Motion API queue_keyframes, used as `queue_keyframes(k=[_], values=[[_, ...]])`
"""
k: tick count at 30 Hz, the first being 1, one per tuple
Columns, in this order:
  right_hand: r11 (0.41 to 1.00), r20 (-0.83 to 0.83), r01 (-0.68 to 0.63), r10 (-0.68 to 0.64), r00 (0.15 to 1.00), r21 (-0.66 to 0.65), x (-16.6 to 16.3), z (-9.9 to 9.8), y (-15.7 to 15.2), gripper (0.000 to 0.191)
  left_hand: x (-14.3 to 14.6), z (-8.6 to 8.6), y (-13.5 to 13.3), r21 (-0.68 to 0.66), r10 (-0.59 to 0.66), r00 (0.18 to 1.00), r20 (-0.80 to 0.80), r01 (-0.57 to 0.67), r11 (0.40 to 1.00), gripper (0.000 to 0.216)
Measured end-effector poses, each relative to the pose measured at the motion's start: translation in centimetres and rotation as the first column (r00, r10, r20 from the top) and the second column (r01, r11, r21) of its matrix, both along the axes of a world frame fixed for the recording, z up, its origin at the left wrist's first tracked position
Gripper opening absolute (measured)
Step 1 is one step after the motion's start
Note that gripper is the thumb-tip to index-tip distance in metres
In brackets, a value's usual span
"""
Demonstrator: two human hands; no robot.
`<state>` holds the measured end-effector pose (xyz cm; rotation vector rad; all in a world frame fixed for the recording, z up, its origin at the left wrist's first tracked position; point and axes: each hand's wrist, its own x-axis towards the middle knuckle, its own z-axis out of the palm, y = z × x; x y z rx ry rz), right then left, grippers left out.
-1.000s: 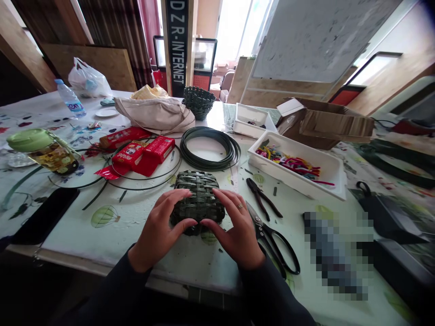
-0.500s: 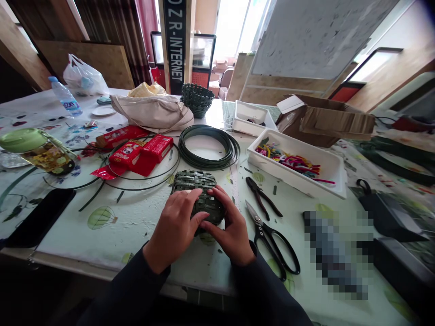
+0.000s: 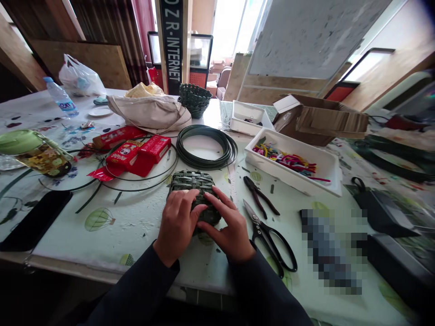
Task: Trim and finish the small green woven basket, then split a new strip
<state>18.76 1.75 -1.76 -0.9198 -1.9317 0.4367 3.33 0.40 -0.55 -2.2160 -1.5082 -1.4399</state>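
Observation:
A small dark green woven basket (image 3: pixel 191 182) lies upside down on the table (image 3: pixel 136 217) in front of me. My left hand (image 3: pixel 177 224) rests over its near left part with fingers curled onto the weave. My right hand (image 3: pixel 227 225) presses on its near right side, fingers pointing left across it. Both hands grip the basket and cover its near half. Black scissors (image 3: pixel 270 239) lie just right of my right hand, with black pliers (image 3: pixel 258 197) beyond them.
A coil of green strip (image 3: pixel 205 147) lies behind the basket. Red packets (image 3: pixel 137 154), a jar (image 3: pixel 34 154) and a black phone (image 3: pixel 34 222) are to the left. White trays (image 3: pixel 295 165), a cardboard box (image 3: pixel 322 120) and a second woven basket (image 3: pixel 195 99) stand at the back and right.
My hands moved from the basket's two sides to close together over its near part. The view has shifted slightly.

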Motion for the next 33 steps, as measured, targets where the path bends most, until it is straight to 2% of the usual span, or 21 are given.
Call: queue_keyframes(k=[3, 7, 9, 13, 16, 21, 28, 31, 33], values=[[0.997, 0.097, -0.032, 0.025, 0.995, 0.065, 0.2, 0.4, 0.0, 0.063, -0.8, 0.2, -0.2, -0.049, -0.024, 0.996, 0.087, 0.028, 0.998, 0.040], [1.000, -0.009, 0.001, -0.001, 1.000, 0.007, 0.4, 0.4, -0.3, 0.064, -2.8, 0.8, -0.4, -0.061, 0.058, 0.982, 0.177, -0.048, 0.997, 0.042], [0.999, -0.020, 0.037, -0.037, 0.999, 0.013, 0.6, 0.3, -0.4, 0.060, -3.5, 0.8, -0.7, -0.088, 0.054, 0.982, 0.179, -0.039, 0.995, 0.042], [0.997, 0.103, 0.046, -0.051, 0.993, 0.056, 0.7, -0.2, -0.6, 0.062, -3.6, -0.6, -1.3, -0.218, -0.023, 0.973, 0.228, 0.074, 0.973, 0.051], [0.998, 0.148, 0.042, -0.050, 0.988, 0.056, 0.7, -0.6, -0.6, 0.064, -2.9, -1.9, -1.8, -0.268, -0.027, 0.958, 0.284, 0.107, 0.958, 0.058], [0.997, 0.157, 0.052, -0.061, 0.986, 0.061, 0.4, -0.7, -0.6, 0.065, -2.6, -2.4, -1.9, -0.260, -0.032, 0.956, 0.291, 0.111, 0.959, 0.058], [0.997, 0.220, 0.054, -0.065, 0.973, 0.054, 0.3, -0.3, -0.4, 0.063, -2.6, -2.5, -1.6, -0.199, -0.065, 0.973, 0.221, 0.110, 0.974, 0.057], [0.999, 0.233, 0.030, -0.038, 0.972, 0.039, 0.0, 0.0, -0.6, 0.056, -2.9, -2.2, -1.6, -0.197, -0.099, 0.968, 0.229, 0.146, 0.969, 0.055], [1.000, 0.197, 0.018, -0.021, 0.980, 0.019, -0.3, 0.1, -0.9, 0.058, -3.3, -1.7, -1.6, -0.231, -0.098, 0.958, 0.271, 0.163, 0.959, 0.053]])
